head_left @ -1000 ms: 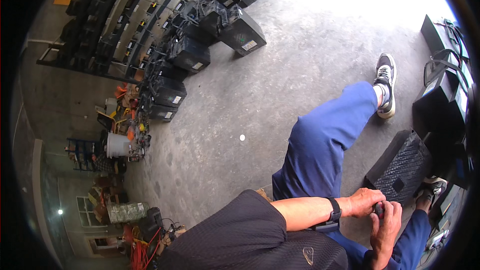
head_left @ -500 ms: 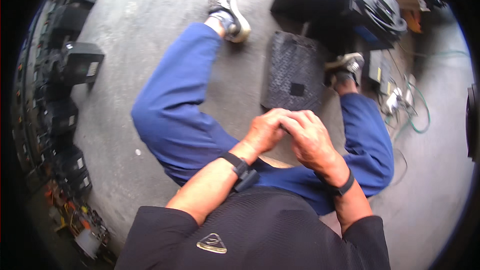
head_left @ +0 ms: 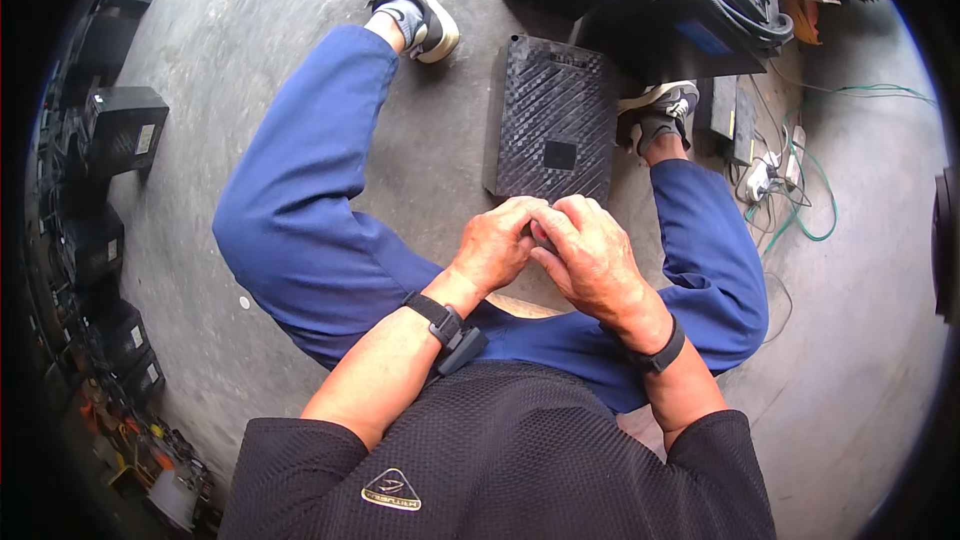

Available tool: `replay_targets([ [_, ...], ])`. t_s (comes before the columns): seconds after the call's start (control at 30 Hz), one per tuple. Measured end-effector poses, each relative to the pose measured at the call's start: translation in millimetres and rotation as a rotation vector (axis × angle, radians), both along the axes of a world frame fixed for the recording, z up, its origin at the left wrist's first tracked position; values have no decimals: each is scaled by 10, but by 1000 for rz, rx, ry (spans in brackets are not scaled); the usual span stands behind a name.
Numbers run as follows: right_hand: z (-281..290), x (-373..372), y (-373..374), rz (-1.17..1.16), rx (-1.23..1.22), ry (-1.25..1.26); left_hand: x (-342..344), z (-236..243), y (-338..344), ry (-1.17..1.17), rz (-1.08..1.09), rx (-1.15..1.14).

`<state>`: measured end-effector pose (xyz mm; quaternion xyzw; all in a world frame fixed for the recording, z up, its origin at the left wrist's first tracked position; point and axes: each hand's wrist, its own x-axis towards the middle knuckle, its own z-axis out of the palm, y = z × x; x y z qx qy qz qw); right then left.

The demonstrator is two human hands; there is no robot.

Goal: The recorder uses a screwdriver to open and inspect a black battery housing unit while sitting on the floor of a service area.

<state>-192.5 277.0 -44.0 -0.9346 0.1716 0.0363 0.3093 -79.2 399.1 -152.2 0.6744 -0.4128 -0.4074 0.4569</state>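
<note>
My left hand (head_left: 495, 248) and my right hand (head_left: 597, 258) meet in front of my lap, fingers curled in and touching. Between them, near the right thumb, a small dark thing with a reddish spot (head_left: 540, 231) barely shows. The fingers cover most of it, so its kind cannot be told. Just beyond the hands a black box with a ridged, textured top (head_left: 575, 105) lies on the floor between my feet. A small dark square (head_left: 560, 155) marks its top. Neither hand visibly touches the box.
Large black cases (head_left: 650, 15) with a coiled cable (head_left: 765, 25) stand at the far right. A white plug block (head_left: 758, 178) and green wires (head_left: 825, 210) lie on the floor beside my right foot. Black boxes (head_left: 125, 130) line the left side.
The whole view has shifted, so the floor things and my legs appear farther left and higher. My hands stay together; the right thumb and a reddish spot between them now show more.
</note>
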Motion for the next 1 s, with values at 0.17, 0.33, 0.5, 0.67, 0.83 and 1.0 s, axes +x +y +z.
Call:
replay_targets([
  [0.17, 17, 89, 19, 63, -46, -156, 7, -5, -14, -51, 13, -72],
  [0.33, -47, 28, -7, 31, 8, -119, -6, -53, -6, -74, 14, -76],
  [0.5, -21, 83, -2, 51, -1, -183, 19, -9, -15, -81, 0, -61],
  [0.67, -49, 18, -19, 0, 49, -115, -8, -35, -12, -90, 27, -41],
  [0.83, 6, 51, -4, 63, 25, -174, 11, 18, -19, -43, -12, -7],
  [1.0, -8, 11, -11, 9, 39, -102, -54, -82, -23, -53, 21, -28],
])
